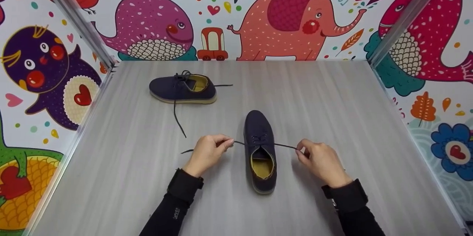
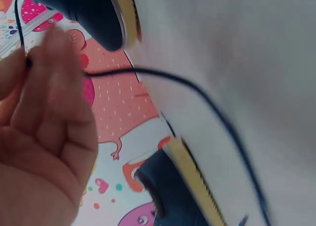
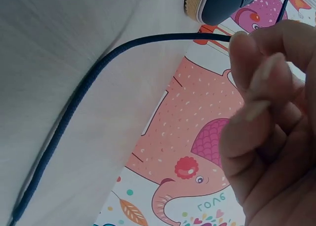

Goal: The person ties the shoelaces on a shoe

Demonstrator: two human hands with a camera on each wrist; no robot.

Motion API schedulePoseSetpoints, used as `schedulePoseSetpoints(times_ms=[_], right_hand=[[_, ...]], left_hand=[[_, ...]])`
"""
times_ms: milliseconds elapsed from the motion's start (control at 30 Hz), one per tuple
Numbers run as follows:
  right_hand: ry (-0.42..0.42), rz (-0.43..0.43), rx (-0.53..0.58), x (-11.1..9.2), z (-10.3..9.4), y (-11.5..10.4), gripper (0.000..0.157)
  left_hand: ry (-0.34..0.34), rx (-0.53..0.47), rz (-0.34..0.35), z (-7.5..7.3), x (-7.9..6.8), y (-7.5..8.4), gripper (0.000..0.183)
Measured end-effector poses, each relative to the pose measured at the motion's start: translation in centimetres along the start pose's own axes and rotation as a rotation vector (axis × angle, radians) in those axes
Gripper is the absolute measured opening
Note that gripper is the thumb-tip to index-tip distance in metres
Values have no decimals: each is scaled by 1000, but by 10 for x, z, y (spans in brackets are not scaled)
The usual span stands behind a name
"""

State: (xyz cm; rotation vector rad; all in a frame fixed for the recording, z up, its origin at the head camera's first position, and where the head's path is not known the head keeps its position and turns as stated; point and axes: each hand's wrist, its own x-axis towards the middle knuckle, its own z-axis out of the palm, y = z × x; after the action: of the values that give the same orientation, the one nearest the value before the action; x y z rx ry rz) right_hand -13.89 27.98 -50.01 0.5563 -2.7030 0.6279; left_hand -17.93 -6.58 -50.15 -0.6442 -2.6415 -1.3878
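A navy shoe [image 1: 259, 129] with a yellow lining stands on the table between my hands, toe pointing away. My left hand [image 1: 207, 151] pinches the shoe's left lace [image 1: 239, 142] between thumb and fingers, and the lace's loose end trails past the hand to the left. On the other side my right hand [image 1: 322, 160] pinches the right lace [image 1: 285, 146], drawn nearly straight out from the eyelets. In the right wrist view the free part of this lace [image 3: 74, 105] curves away from the fingertips down to its tip. The two laces cross over the tongue.
A second navy shoe [image 1: 183, 89] stands at the back left, toe to the left, its laces spread on the grey table [image 1: 314, 99]. Walls printed with cartoon animals [image 1: 288, 18] border the table at the back and both sides, with metal posts [image 1: 410, 18] at the corners.
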Motion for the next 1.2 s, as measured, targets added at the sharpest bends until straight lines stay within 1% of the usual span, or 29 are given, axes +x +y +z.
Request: schedulePoseSetpoints(times_ms=[67,167,233,300,367,433,500,533,600,667,700,767,833,867,900,967,1000,1067,1200], right_hand=[[6,-13,17,-2,0,-1,13],[23,-39,30,-4,-1,-3,14],[29,-44,32,-5,-1,-4,13],[27,-42,37,-5,-2,-4,11],[14,-39,46,-6,-3,-5,8],[1,-43,57,-7,-4,-5,6],[-5,-52,68,-7,-5,-6,6],[-6,-55,69,-7,-6,-7,7],[-1,-60,77,-8,-7,-8,8],[-1,-61,82,-8,-7,-9,8],[0,-62,83,-8,-7,-9,8],[0,-63,86,-8,-6,-9,8],[3,-68,85,-8,-5,-9,9],[6,-69,82,-7,-4,-9,8],[8,-69,79,-7,-4,-8,8],[11,-70,78,-8,-3,-7,7],[12,-70,77,-8,-3,-7,6],[7,-69,74,-8,-2,-7,6],[3,-72,79,-9,0,-7,11]], left_hand=[[27,-30,-18,2,1,1,22],[112,-78,-32,3,7,4,19],[158,-139,-38,3,13,8,16],[184,-210,-46,2,22,12,14],[192,-283,-65,2,31,19,15],[183,-351,-80,1,40,27,16],[157,-410,-94,1,50,36,19],[140,-421,-104,1,55,41,21],[83,-391,-131,1,63,47,25],[6,-284,-188,3,68,50,33],[-39,-203,-222,4,69,50,39],[-142,-42,-287,9,68,48,51],[-220,73,-328,14,65,43,57],[-245,103,-342,16,64,40,55],[-256,111,-341,19,62,37,52],[-246,85,-339,23,61,32,41],[-221,61,-334,24,61,29,34],[-161,5,-333,26,63,25,25],[-29,-121,-350,26,71,22,22]])
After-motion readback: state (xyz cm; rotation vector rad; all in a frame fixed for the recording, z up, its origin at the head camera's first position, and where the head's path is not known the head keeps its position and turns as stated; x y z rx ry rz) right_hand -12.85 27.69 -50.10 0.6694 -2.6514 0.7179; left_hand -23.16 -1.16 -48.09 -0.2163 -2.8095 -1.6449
